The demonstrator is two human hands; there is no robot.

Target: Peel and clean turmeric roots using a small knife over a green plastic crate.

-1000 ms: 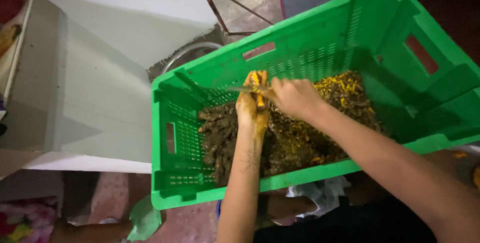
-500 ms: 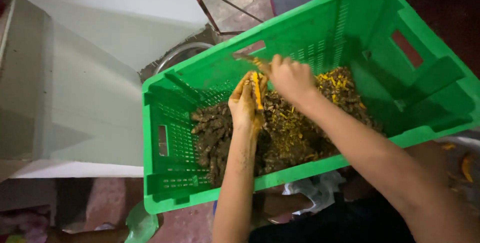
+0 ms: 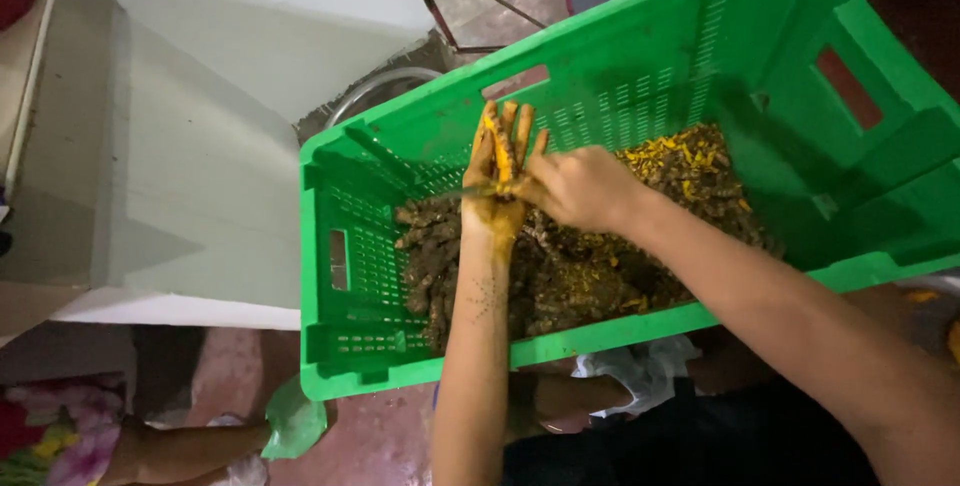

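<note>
No labels, signs or screens show; the one container is a green slotted plastic crate [image 3: 640, 76] around the fingers [image 3: 505, 141].

1. The crate [image 3: 600, 76] fills the middle and right of the view, tilted.
2. Roots [image 3: 560, 266] lie heaped in its lower part (cut bits [image 3: 680, 161] toward the far right).
3. Above them the left hand [image 3: 497, 181] meets the right hand [image 3: 580, 186].
4. A metal bowl [image 3: 375, 91] sits behind the crate's left corner.
5. A wall [image 3: 180, 166] stands left.
</note>
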